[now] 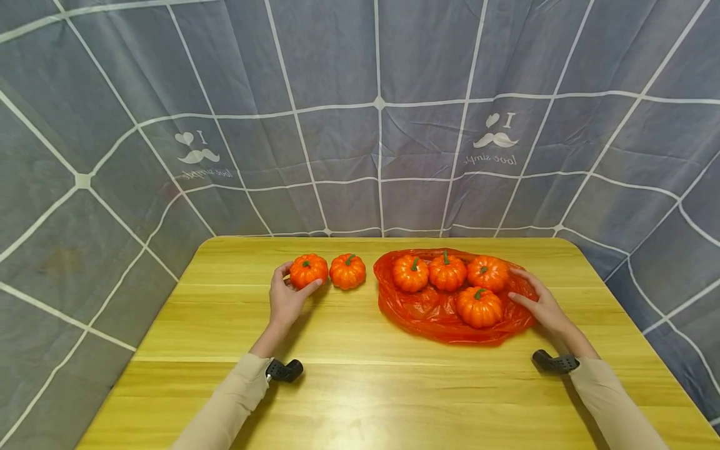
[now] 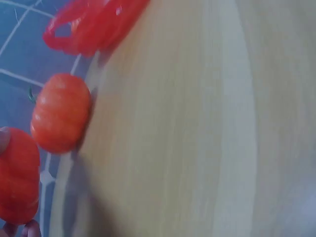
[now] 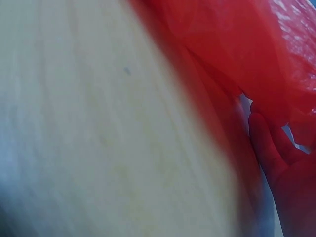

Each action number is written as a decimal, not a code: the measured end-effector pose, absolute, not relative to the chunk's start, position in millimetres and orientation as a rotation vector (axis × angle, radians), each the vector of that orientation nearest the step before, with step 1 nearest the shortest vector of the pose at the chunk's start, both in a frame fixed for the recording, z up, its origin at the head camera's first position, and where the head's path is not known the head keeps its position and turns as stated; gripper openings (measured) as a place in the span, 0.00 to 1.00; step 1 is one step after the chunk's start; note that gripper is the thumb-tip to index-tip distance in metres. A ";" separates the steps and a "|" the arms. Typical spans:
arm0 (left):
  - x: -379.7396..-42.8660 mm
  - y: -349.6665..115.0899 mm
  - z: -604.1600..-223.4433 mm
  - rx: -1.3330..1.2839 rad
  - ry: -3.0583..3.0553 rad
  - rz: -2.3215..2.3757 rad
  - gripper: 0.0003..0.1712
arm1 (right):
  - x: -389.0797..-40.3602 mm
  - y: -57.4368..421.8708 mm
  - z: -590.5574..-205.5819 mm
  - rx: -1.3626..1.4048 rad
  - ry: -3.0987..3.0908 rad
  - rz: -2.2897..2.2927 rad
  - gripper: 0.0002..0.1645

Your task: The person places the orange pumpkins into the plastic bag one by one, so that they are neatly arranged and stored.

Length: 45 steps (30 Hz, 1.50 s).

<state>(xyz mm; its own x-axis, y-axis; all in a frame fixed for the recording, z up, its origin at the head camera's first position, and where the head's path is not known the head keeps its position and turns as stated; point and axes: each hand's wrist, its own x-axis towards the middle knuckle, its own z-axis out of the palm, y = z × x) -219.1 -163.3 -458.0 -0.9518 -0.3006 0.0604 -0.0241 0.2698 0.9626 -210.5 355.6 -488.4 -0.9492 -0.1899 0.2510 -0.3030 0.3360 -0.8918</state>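
Observation:
My left hand (image 1: 285, 299) grips a small orange pumpkin (image 1: 308, 270) with a green stem, thumb on its near side and fingers behind. In the left wrist view this pumpkin (image 2: 19, 177) shows at the left edge between fingertips. Just to its right sits a second pumpkin (image 1: 347, 271) on the table. A red plastic bag (image 1: 433, 322) lies spread out on the right, with several pumpkins (image 1: 479, 307) on it. At the bag's right end my right hand (image 1: 542, 304) rests with thumb and fingers apart, close to the rear right pumpkin (image 1: 488, 273).
The wooden table (image 1: 337, 400) has rounded far corners. A grey curtain (image 1: 337, 144) with white lines hangs behind it and along both sides. Black wrist devices (image 1: 285, 370) are strapped over the beige sleeves (image 1: 230, 400).

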 end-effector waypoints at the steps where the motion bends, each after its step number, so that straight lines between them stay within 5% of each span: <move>1: -217.1 -161.7 -455.8 0.302 -2.297 -1.747 0.46 | -210.3 355.2 -488.0 0.459 -2.483 1.696 0.32; 34: -190.9 -63.4 -393.2 -0.087 -2.217 -1.919 0.42 | -210.3 356.1 -487.3 0.476 -2.450 1.766 0.34; 45: -185.8 -22.3 -400.5 -0.207 -2.317 -1.934 0.43 | -211.4 357.7 -490.0 0.473 -2.453 1.758 0.34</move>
